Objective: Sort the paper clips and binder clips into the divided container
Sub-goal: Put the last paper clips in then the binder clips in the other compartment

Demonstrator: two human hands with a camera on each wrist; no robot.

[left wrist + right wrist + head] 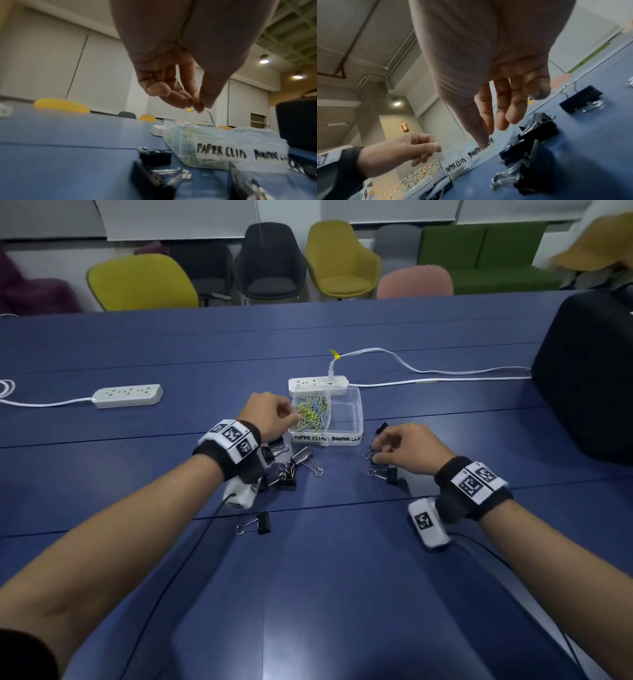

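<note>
Both hands hang low over the blue table [342, 559]. One black binder clip [262, 523] lies alone, closest to the person, between the two arms. The right hand [404, 448] is over a few binder clips [388, 474] on the right side. Its fingers are bent down near them, but in the right wrist view they look loose and hold nothing. The left hand [274, 414] is at the left edge of the clear divided container [358, 409]. Its thumb and fingers [199, 106] are pressed together at the tips, just above the pile of colored paper clips [313, 412]. I cannot tell if a paper clip is between them. A bunch of binder clips [294, 465] sits under and beside the left wrist, just in front of the container. The left part of the container says PAPER CLIPS and is full of them. The right part looks bare. Behind it is a white power strip [318, 381] with a white cord [428, 369]. Another power strip [128, 395] lies far to the left. A big black bag [589, 378] stands at the right. Chairs [342, 258] wait behind the table.
</note>
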